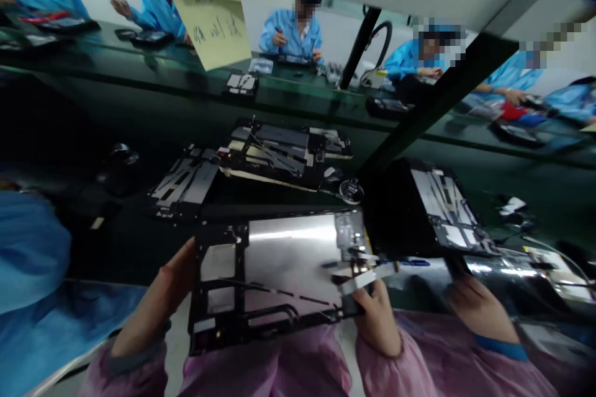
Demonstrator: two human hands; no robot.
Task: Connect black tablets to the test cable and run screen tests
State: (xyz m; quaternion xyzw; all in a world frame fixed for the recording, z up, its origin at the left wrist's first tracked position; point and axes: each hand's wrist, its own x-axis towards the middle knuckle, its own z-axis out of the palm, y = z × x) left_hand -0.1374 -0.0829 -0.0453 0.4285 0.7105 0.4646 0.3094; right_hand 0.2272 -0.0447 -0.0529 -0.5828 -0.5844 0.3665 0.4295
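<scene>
An opened tablet (291, 260) is held up in front of me, its inner side facing me, with a large silvery plate, black cables and a dark frame. My left hand (172, 285) grips its left edge; most of the fingers are hidden behind it. At the lower right corner, my right hand (378, 316) holds the same tablet, thumb by some loose ribbon cables (361, 279). Beyond it, a stack of similar tablet parts (274, 152) lies on the dark bench, with another opened tablet (184, 183) to its left.
At right, a co-worker's hand (482, 307) holds another opened tablet (447, 208). A blue-clad co-worker (28, 260) sits at left. A slanted dark post (437, 93) crosses the right side. A yellow note (214, 31) hangs ahead, and several people work along the far bench (153, 77).
</scene>
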